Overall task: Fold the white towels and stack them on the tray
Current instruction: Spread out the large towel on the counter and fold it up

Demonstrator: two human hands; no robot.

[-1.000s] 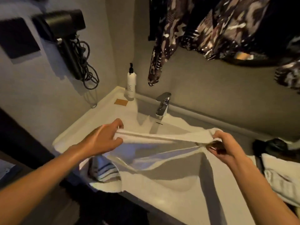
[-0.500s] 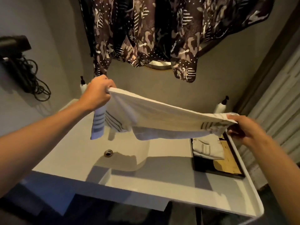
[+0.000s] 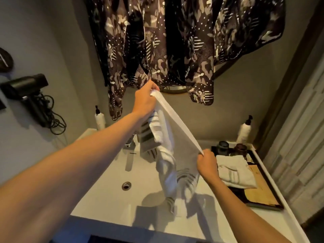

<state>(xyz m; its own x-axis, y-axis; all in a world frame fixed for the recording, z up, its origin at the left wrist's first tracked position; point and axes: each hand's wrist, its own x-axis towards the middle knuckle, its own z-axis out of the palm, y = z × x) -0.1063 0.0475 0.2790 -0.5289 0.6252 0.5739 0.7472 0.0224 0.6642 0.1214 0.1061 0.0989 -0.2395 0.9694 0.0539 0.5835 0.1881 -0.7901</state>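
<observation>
A white towel [image 3: 177, 142] with grey stripes hangs in the air over the sink, stretched along a slanted top edge. My left hand [image 3: 144, 100] grips its upper corner, raised high near the hanging cloth. My right hand [image 3: 206, 163] pinches the lower corner, just left of the tray. The towel's body droops and twists toward the basin. A folded white towel [image 3: 235, 171] with grey stripes lies on the dark tray [image 3: 263, 204] at the right of the counter.
The white sink [image 3: 105, 195] has a drain [image 3: 126, 185] and a faucet [image 3: 130, 143] partly hidden behind my arm. Two dark jars [image 3: 231, 149] stand at the tray's back. Pump bottles [image 3: 243, 130] stand at both back corners. A hair dryer [image 3: 28, 88] hangs at left; patterned cloth [image 3: 166, 41] hangs above.
My left hand has risen higher while my right hand dropped and moved inward, so the towel went from nearly level to steeply slanted, hanging down over the basin. The view tilted upward.
</observation>
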